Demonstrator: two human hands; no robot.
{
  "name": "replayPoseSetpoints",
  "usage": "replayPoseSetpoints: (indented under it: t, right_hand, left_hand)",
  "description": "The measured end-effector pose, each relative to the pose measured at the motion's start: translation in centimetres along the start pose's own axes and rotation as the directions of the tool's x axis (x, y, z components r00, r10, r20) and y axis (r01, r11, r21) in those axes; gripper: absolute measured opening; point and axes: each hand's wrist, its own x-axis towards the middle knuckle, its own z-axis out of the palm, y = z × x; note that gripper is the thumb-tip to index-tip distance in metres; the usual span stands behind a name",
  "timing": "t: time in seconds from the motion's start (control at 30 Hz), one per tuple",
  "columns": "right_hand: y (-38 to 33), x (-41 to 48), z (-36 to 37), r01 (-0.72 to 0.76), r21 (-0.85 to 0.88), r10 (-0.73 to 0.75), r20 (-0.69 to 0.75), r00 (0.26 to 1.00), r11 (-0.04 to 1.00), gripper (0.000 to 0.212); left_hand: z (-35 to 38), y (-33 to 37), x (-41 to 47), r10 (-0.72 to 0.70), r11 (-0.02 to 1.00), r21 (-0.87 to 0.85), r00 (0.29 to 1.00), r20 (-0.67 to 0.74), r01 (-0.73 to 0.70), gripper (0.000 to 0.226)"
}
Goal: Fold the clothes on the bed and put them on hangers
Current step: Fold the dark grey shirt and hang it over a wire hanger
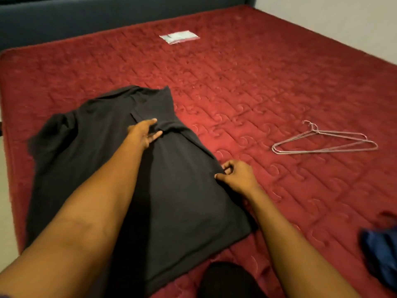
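Black shirt (176, 190): lies spread on the red mattress (257, 82), toward its near left part, with the right side folded inward over the body.

Left hand (142, 133): reaches across the shirt to its middle. Thumb and fingers are curled round a bunched ridge of fabric and grip it.

Right hand (236, 176): sits at the shirt's folded right edge. Thumb and curled fingers pinch the cloth there.

Wire hangers (322, 143): lie flat on the mattress, overlapping, well apart from the shirt on its right.

Blue garment (380, 252): lies crumpled at the right edge of the view.

White packet (179, 37): lies flat at the far side of the mattress.

Dark-clad knee (225, 280): shows at the bottom edge of the view, just beside the shirt's hem
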Motion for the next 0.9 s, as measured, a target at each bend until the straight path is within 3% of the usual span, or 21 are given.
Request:
replayPoseSetpoints:
  t: [0.2, 0.33, 0.43, 0.53, 0.8, 0.9]
  right_hand:
    - [1.7, -4.0, -1.6, 0.05, -0.168, -0.033, 0.104, 0.994, 0.985, 0.047]
    - [0.0, -6.4, -1.1, 0.245, -0.181, -0.242, 0.039, 0.969, 0.952, 0.026]
    - [-2.5, -8.6, -0.3, 0.422, -0.206, -0.427, 0.019, 0.904, 0.883, 0.036]
    - [-4.2, -10.3, 0.9, 0.55, -0.245, -0.535, 0.131, 0.835, 0.799, 0.045]
    - [-4.4, -11.8, 4.3, 0.679, -0.323, -0.491, 0.499, 0.714, 0.66, 0.051]
    - [-4.0, -10.1, 4.0, 0.651, -0.328, -0.465, 0.49, 0.737, 0.685, 0.037]
  left_hand:
    - [1.0, 0.6, -0.1, 0.04, 0.999, 0.016, 0.999, -0.017, -0.039, 0.047]
    - [1.5, 1.7, -0.3, 0.128, 0.991, -0.041, 0.989, -0.069, -0.131, 0.047]
    - [1.0, 3.6, -0.8, 0.214, 0.971, -0.081, 0.968, -0.127, -0.225, 0.026]
    - [0.0, 5.2, -0.5, 0.252, 0.954, -0.111, 0.948, -0.195, -0.277, 0.025]
    - [-5.0, 4.4, -0.2, 0.248, 0.966, 0.008, 0.915, -0.318, -0.259, 0.024]
    - [-6.7, 4.2, -0.1, 0.204, 0.979, 0.064, 0.918, -0.339, -0.194, 0.024]
